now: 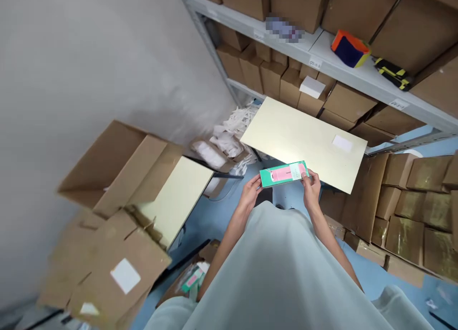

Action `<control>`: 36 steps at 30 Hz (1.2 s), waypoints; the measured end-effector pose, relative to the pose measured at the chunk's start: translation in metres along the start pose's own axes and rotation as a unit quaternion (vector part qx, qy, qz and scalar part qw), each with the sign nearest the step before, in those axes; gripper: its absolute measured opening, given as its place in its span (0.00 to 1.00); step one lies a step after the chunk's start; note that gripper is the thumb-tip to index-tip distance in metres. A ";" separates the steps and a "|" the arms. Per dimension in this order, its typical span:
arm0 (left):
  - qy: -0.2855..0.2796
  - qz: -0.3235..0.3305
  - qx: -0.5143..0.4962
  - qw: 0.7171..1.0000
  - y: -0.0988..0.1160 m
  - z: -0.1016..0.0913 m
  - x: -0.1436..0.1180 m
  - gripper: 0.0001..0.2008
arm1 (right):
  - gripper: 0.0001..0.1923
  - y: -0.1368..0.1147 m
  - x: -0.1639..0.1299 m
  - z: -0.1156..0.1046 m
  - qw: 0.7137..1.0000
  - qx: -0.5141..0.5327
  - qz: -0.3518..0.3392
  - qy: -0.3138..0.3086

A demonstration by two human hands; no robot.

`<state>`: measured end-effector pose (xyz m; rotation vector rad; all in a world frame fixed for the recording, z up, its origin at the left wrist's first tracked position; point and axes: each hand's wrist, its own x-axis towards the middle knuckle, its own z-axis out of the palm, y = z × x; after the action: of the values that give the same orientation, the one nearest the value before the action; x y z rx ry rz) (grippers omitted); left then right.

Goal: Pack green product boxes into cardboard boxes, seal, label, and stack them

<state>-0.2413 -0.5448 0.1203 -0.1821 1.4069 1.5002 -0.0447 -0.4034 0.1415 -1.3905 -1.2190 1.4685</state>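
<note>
A flat green package with a pink item showing through its front [284,174] is held level in front of me by both hands. My left hand [250,192] grips its left end and my right hand [310,189] grips its right end, fingers wrapped over the edge. The package hovers just in front of a pale cream table top [304,139] that carries a small white label. My light grey shirt fills the lower middle of the view.
Open cardboard boxes [118,177] stack at the left beside a second cream board [179,196]. Metal shelving [343,67] holds brown cartons, a white box and an orange-blue object [349,47]. Taped cartons [411,206] line the right; white packets [232,129] pile by the wall.
</note>
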 end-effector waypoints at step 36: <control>-0.314 0.284 0.359 0.831 0.246 0.180 0.289 0.16 | 0.30 -0.053 0.118 0.168 0.956 0.117 0.267 -0.028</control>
<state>-0.4630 -0.1888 0.1346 1.1909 1.4052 1.1768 -0.2289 -0.2996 0.1535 -1.5909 -0.6887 1.9562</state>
